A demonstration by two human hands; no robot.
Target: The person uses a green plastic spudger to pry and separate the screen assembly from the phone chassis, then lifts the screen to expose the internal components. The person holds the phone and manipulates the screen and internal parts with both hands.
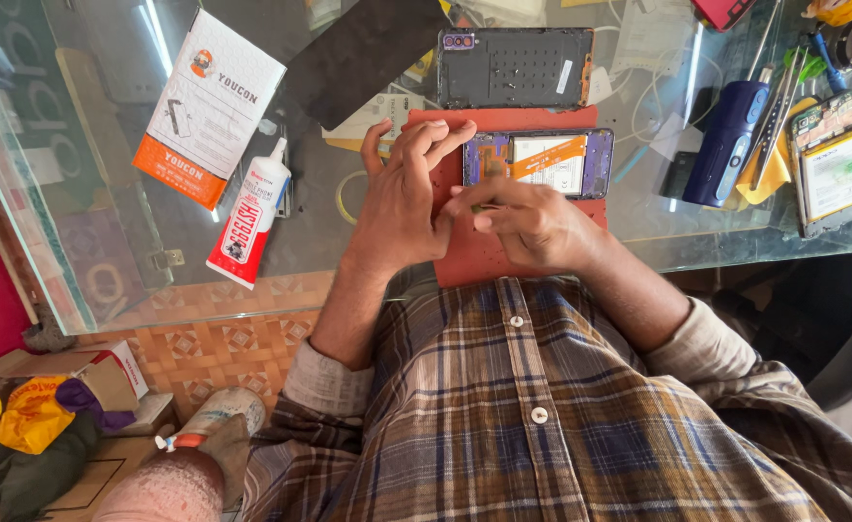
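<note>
An opened phone [551, 160] with its back off lies on a red mat [479, 253] on the glass table, showing a white battery with an orange strip. My left hand [402, 198] rests on the mat at the phone's left end, fingers spread. My right hand [527, 220] sits just below the phone, thumb and forefinger pinched together at my left hand's fingertips. Whether they hold some small part I cannot tell. A dark phone back cover [515, 66] lies just beyond the mat.
A white glue tube [250, 213] with a red label and an orange-and-white packet [208, 106] lie left. A black sheet [360, 56] lies behind. Right: a blue tool [727, 140], tweezers [779, 106], another opened phone [832, 159]. The glass table edge [203, 314] runs near my body.
</note>
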